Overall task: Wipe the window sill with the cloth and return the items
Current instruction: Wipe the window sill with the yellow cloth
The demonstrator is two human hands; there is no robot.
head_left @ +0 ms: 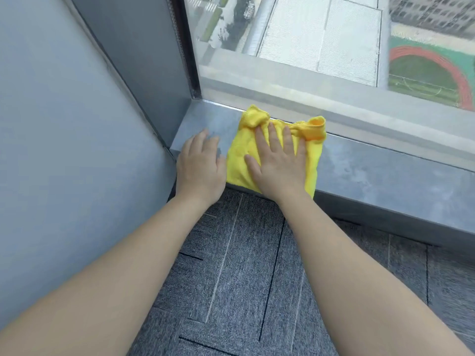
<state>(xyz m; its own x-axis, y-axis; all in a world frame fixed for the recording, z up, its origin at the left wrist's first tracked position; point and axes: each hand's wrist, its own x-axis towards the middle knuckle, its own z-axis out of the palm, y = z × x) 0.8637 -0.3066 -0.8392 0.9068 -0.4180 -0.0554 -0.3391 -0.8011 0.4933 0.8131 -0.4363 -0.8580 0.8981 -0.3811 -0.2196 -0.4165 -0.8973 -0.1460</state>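
A yellow cloth (pixel 239 160) lies spread on the grey window sill (pixel 372 173), near its left end, with its far edge bunched up against the window glass. My right hand (pixel 279 163) presses flat on the cloth, fingers straight and spread. Just left of the cloth, my left hand (pixel 200 165) rests flat on the bare sill, fingers straight, holding nothing. No other task items are in view.
A grey wall panel (pixel 64 150) closes off the sill's left end at the corner. The window glass (pixel 321 47) rises straight from the sill's back edge. Grey carpet tiles (pixel 244 278) cover the floor below. The sill runs on to the right.
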